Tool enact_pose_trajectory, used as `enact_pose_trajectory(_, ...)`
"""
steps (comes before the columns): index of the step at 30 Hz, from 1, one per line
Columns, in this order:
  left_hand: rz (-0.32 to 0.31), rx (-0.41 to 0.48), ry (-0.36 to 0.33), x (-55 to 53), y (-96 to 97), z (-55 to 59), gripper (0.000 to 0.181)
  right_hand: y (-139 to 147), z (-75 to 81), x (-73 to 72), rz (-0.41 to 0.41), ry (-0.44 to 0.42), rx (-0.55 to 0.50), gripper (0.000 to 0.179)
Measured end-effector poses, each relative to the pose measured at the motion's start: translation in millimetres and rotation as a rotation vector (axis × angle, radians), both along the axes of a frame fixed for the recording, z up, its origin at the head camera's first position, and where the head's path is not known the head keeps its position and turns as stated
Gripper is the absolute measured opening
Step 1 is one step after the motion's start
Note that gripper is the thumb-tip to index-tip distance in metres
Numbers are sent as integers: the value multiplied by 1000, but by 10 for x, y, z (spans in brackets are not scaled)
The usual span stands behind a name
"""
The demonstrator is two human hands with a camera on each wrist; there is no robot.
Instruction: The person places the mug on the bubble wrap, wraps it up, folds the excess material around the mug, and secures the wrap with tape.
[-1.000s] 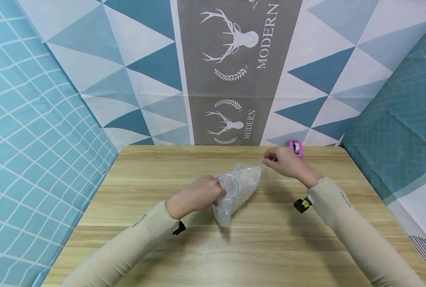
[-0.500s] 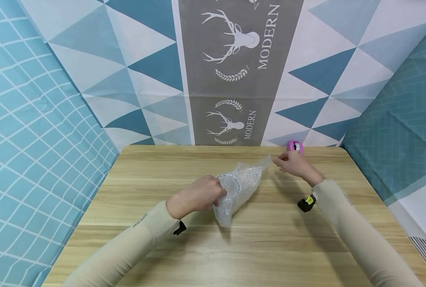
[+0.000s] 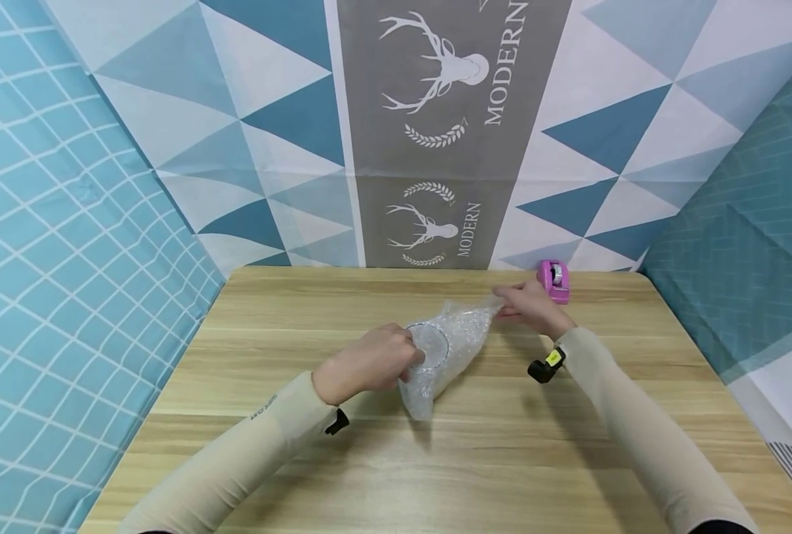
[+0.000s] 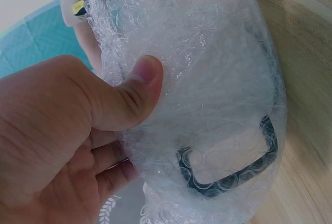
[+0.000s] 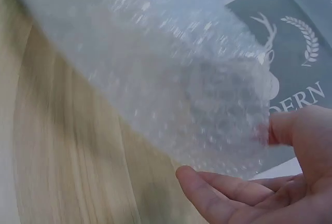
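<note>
A bundle in clear bubble wrap [image 3: 461, 343] stands at the middle of the table, a round outline showing at its near end. In the left wrist view, a dark, angular band [image 4: 233, 181] shows through the wrap; what is inside is otherwise obscured. My left hand [image 3: 372, 360] grips the bundle's near end, thumb on one face and fingers behind. At the far right end, a loose flap of wrap [image 5: 223, 105] sticks out. My right hand [image 3: 532, 305] is at this flap, its thumb behind the film and its nearly straight fingers below the edge.
Behind my right hand, a pink tape dispenser [image 3: 555, 282] sits near the back edge of the wooden table [image 3: 289, 304]. A patterned cloth backdrop [image 3: 429, 148] rises behind the table, with blue sheets on both sides.
My right hand drew away from the flap to the right, then came back to it with fingers more extended. My left hand has kept its grip on the bundle.
</note>
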State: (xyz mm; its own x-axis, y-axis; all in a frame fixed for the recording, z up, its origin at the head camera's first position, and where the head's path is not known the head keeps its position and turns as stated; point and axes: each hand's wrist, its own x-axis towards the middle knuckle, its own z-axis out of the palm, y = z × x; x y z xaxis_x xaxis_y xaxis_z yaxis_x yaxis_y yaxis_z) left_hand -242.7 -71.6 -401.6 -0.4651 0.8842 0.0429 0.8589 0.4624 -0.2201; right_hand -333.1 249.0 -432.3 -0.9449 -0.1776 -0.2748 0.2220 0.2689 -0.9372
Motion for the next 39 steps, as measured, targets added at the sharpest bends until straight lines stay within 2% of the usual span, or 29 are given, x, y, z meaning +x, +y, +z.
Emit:
enact_pose_trajectory(4, 0, -1, 2, -6, -3, -3, 15, -50, -11, -58, -1, -46, -63, 53)
enact_pose_trajectory(8, 5, -7, 6, -3, -5, -3, 15, -101, 4, -86, -6, -53, -56, 57)
enact_pose_trajectory(16, 11, -11, 12, 16, 0, 13, 15, -192, 120, -51, 16, 49, 0, 62)
enact_pose_trajectory(20, 9, -5, 10, 20, 3, 19, 15, -258, 206, -17, 1, 64, 26, 55)
enact_pose_trajectory(25, 9, -3, 9, 14, 8, 15, 15, -367, 330, 37, -6, 107, 96, 43)
enact_pose_trajectory(31, 8, -4, 17, 11, 12, 13, 16, -497, 487, 123, 44, 187, 36, 36)
enact_pose_trajectory(36, 18, -7, 7, 12, 19, 13, 16, -647, 645, 265, 95, 219, -17, 29)
enact_pose_trajectory(39, 20, -6, 8, 11, 23, 10, 17, -736, 714, 358, 137, 254, -1, 24)
